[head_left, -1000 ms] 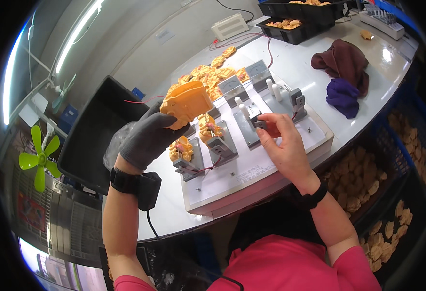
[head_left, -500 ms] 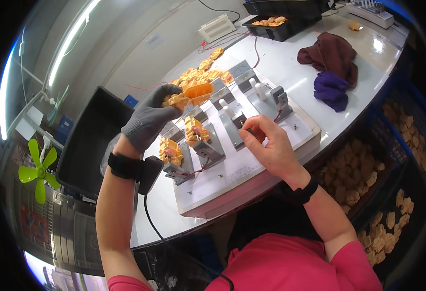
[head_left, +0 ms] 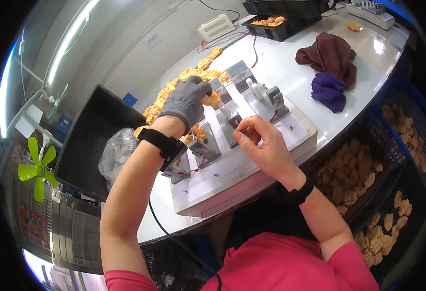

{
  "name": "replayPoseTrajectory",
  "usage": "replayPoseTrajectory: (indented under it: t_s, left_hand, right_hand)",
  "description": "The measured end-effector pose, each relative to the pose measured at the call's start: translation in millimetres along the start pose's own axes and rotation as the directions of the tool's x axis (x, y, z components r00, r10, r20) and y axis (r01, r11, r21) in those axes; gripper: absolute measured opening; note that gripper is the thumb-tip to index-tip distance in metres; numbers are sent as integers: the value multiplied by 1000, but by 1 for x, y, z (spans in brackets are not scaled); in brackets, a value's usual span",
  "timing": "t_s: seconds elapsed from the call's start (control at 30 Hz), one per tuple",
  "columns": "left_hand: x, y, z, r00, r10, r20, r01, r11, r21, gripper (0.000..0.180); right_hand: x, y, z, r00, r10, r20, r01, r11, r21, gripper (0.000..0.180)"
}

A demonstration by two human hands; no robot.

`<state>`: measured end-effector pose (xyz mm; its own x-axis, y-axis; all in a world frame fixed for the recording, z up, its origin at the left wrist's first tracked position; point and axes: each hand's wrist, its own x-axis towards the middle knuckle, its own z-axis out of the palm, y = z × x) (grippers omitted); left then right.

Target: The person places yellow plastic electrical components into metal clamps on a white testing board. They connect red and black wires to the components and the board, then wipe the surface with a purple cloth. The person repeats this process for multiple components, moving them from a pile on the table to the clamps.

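Note:
My left hand [head_left: 186, 99], in a grey glove, is closed on a yellow-orange plastic part [head_left: 213, 100], mostly hidden behind its fingers. It hovers over the middle of a white test fixture [head_left: 232, 177] with several metal stations. My bare right hand [head_left: 268, 150] has thumb and forefinger pinched together beside the dark block [head_left: 234, 119] of a middle station. What those fingertips hold, if anything, is too small to make out. A similar yellow part [head_left: 198, 133] sits in a station left of it, partly covered by my left wrist. White-tipped levers [head_left: 257, 91] stand upright on the right station.
Many yellow parts [head_left: 164, 94] lie along the far left table edge. A black bin [head_left: 84, 145] with clear plastic bags [head_left: 117, 155] stands left. Brown [head_left: 331, 56] and purple [head_left: 328, 91] cloths lie right. Crates of parts [head_left: 351, 172] are below the table's right edge.
My left hand has moved right and turned over, carrying the yellow-orange part from above the left stations toward the middle one. The right hand has shifted slightly left, still pinched.

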<state>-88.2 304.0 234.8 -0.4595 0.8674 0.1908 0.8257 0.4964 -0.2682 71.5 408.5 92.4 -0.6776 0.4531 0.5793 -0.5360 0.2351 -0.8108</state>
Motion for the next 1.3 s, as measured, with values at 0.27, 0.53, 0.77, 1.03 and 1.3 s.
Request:
replayPoseTrajectory:
  t_s: [0.27, 0.53, 0.77, 1.03, 1.3]
  left_hand:
    - [-14, 16, 5, 976, 218, 23, -211, 962, -172, 30]
    - [-6, 39, 5, 908, 191, 372, -85, 956, -282, 79]
    - [-63, 18, -36, 981, 192, 34, -166, 911, -377, 79]
    - [-234, 11, -10, 953, -271, -133, 148, 803, -577, 58]
    - [-384, -24, 129, 499, -865, -54, 500, 338, -798, 25]
  right_hand:
    - [-1, 2, 3, 1000, 5, -3, -5, 1000, 31, 16]
    - [2, 4, 2, 1000, -26, -16, 26, 999, -35, 16]
    - [-1, 4, 11, 995, -41, -89, 36, 998, -56, 27]
    - [-3, 7, 6, 995, -63, -83, 50, 987, -152, 33]
    - [-5, 8, 16, 995, -66, -79, 50, 981, -190, 33]
